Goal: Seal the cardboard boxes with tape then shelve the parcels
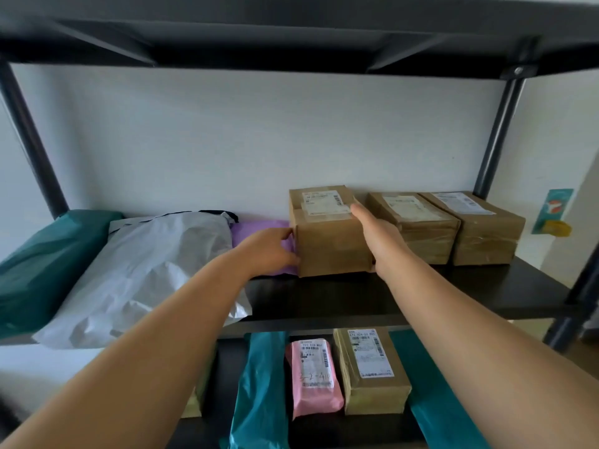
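A taped brown cardboard box [327, 241] with white labels on top stands on the black shelf [324, 299]. My left hand [269, 251] touches its left side with curled fingers, over a purple mailer [256, 230]. My right hand [379, 238] lies flat along the box's right side, fingers straight and pointing back. Two more taped boxes stand to the right, one [418, 226] close beside my right hand and the other [479, 228] at the far right.
A grey mailer bag [146, 270] and a dark green bag [42, 264] fill the shelf's left part. The shelf below holds a pink parcel [314, 377], a labelled box [372, 371] and teal bags [259, 390]. Black posts stand at both sides, and a white wall is behind.
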The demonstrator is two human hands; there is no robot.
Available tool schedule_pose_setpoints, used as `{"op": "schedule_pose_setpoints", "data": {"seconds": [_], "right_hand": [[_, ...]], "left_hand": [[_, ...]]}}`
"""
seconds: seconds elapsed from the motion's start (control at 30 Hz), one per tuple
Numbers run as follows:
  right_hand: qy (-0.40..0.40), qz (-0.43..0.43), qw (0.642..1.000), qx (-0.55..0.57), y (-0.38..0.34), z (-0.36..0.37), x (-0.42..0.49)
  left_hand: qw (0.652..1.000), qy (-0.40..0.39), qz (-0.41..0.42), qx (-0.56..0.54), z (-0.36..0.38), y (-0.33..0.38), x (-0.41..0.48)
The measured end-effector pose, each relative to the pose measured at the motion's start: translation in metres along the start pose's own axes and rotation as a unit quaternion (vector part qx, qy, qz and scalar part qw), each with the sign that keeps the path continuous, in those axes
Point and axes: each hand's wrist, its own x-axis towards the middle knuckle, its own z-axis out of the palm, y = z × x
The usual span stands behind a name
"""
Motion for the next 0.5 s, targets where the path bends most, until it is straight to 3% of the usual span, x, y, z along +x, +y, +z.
{"op": "schedule_pose_setpoints", "data": {"seconds": [0.1,0.3,0.5], "right_hand": [[-0.024,-0.015,1.0,-0.008,0.0,-0.001,0.002],[-0.018,-0.045,0.998,-0.035,0.007,-0.009,0.013],[0.04,-0.094,0.987,-0.124,0.014,-0.01,0.004]], "left_hand": [[0.999,-0.001,0.011,-0.046,0.009,0.005,0.004],[1.0,0.009,0.011,-0.025,0.022,0.016,0.015],[0.991,0.045,0.006,0.124,0.024,0.02,0.0]]}}
